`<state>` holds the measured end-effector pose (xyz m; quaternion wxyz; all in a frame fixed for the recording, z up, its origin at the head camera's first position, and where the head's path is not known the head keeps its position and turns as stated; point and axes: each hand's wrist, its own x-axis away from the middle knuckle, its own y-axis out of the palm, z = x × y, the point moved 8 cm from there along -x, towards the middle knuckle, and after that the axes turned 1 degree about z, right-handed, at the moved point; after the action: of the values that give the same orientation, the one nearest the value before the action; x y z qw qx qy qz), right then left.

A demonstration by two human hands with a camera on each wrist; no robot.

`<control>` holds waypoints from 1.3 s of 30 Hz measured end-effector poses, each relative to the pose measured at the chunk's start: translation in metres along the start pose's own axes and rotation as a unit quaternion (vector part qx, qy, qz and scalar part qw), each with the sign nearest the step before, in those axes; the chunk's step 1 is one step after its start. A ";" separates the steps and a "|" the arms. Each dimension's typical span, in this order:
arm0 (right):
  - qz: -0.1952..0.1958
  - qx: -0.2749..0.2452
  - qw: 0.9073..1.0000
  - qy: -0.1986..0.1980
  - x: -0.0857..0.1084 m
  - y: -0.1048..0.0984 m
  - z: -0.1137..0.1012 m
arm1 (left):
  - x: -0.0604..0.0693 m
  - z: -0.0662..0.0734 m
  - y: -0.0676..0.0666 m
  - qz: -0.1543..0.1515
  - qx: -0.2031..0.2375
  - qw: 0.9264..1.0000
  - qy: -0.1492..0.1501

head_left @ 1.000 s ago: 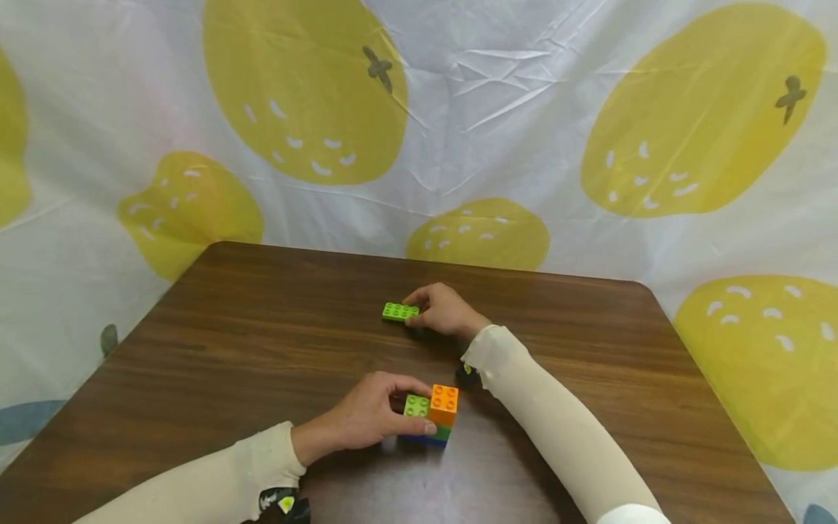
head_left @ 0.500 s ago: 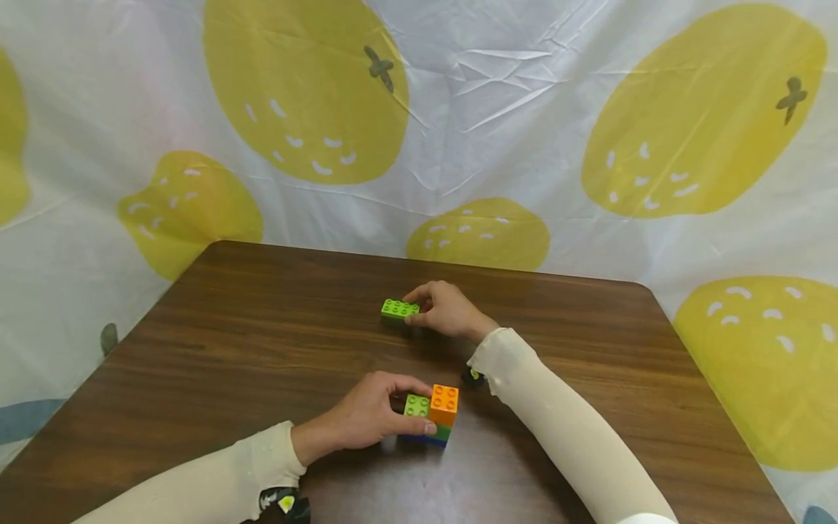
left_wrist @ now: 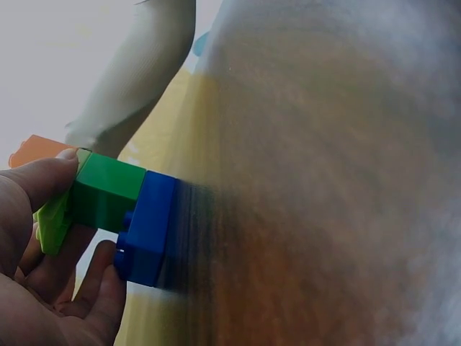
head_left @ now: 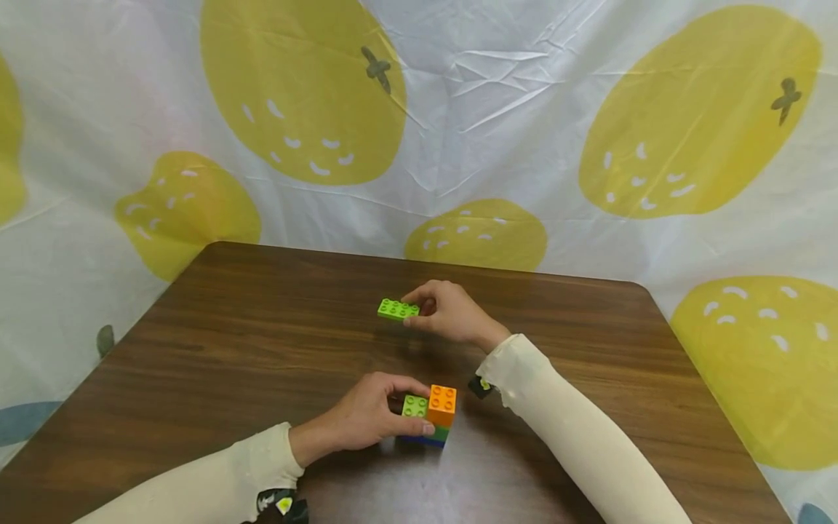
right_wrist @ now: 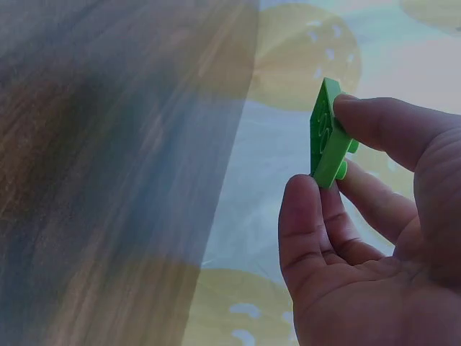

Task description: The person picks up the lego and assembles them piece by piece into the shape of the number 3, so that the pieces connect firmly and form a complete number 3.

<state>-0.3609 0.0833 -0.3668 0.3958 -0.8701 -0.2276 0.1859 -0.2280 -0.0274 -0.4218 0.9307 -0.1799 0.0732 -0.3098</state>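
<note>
In the head view my left hand (head_left: 369, 413) grips a small stack of toy building bricks near the front of the table. An orange brick (head_left: 442, 405) and a lime-green brick (head_left: 415, 407) sit side by side on top. Below them the left wrist view shows a green brick (left_wrist: 109, 191) and, lowest, a blue brick (left_wrist: 153, 229) with some studs uncovered. Farther back, my right hand (head_left: 452, 313) pinches a thin lime-green building plate (head_left: 396, 309) by its right end, studs up. The right wrist view has this plate (right_wrist: 328, 137) between thumb and fingers, clear of the table.
A dark brown wooden table (head_left: 262, 327) with rounded far corners lies under both hands. Behind it hangs a white curtain (head_left: 484, 131) printed with yellow lemons. Black wrist straps, partly hidden, show under both sleeves.
My right hand has lifted the lime-green plate slightly off the table, and its forearm has shifted a little right. The left hand and its brick stack stay in place.
</note>
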 end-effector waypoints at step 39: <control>0.008 -0.041 0.998 -0.052 0.074 -0.032 -0.048 | -0.001 0.001 0.002 -0.005 0.003 1.000 0.004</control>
<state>-0.2833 0.1131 -0.3228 0.3464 -0.8763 -0.2485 0.2242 -0.2275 -0.0248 -0.4219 0.9294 -0.1761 0.0749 -0.3157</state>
